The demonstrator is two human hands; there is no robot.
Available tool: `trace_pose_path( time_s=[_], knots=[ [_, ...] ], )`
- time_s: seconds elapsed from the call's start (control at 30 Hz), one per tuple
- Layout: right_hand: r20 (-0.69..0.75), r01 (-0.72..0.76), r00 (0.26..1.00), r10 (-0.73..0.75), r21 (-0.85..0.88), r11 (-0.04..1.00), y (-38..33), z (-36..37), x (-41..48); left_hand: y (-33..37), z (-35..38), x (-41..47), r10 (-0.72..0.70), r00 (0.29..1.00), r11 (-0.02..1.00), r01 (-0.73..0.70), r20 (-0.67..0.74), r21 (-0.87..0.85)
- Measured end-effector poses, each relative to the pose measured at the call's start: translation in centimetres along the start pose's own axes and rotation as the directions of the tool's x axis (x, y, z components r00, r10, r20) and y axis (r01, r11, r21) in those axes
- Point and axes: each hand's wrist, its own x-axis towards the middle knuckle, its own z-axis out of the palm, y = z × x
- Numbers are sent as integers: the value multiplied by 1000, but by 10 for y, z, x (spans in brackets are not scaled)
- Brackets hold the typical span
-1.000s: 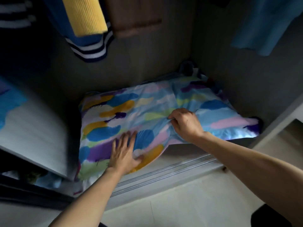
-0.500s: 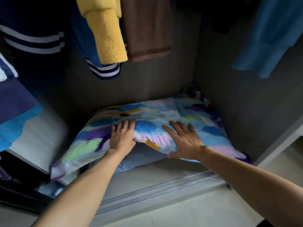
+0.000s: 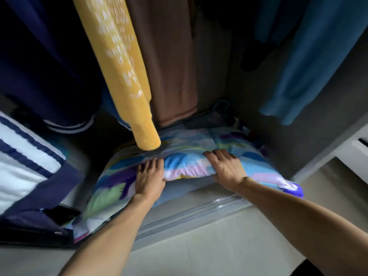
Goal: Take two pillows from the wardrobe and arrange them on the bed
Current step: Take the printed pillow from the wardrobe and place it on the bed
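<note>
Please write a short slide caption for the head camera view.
Both hands, left hand and right hand, grip a colourful pillow under the wardrobe's hanging clothes.

Both hands, left (image 3: 149, 179) and right (image 3: 226, 168), grip the colourful pillow (image 3: 185, 164) on the wardrobe floor (image 3: 199, 193).

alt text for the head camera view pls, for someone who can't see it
Two bare hands, left hand and right hand, grip the front edge of a colourful patterned pillow lying on the wardrobe floor. Above it hang clothes, including a yellow knit sleeve, a brown garment and a blue garment.
</note>
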Motion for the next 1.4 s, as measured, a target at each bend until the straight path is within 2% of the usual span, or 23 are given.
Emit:
trace_pose_path(
  time_s=[0.17,0.3,0.5,0.63,0.73,1.03,1.27,1.4],
  knots=[
    [108,-7,994,3,39,999,-9,-98,-37,10,-95,-30,24,990,999,-18,141,-40],
    [192,-13,981,7,30,999,-15,-174,-73,27,-173,-65,34,979,996,-18,199,-83],
    [248,1,969,-6,24,1000,-19,-283,-138,52,-291,-122,168,960,986,-161,222,-47],
    [221,9,975,-15,29,1000,-29,-344,-168,52,-353,-148,178,937,984,-177,300,-31],
    [189,-13,982,6,37,999,-38,-379,-188,49,-385,-153,243,938,969,-246,248,-22],
    [85,-173,981,174,-19,985,-51,-450,-266,69,-472,-167,467,865,879,-476,186,8],
    [54,-230,972,229,24,973,-24,-490,-304,106,-518,-166,588,790,799,-601,177,29],
    [-22,-184,983,183,-30,983,7,-509,-317,132,-538,-162,590,790,799,-601,169,21]
  ],
)
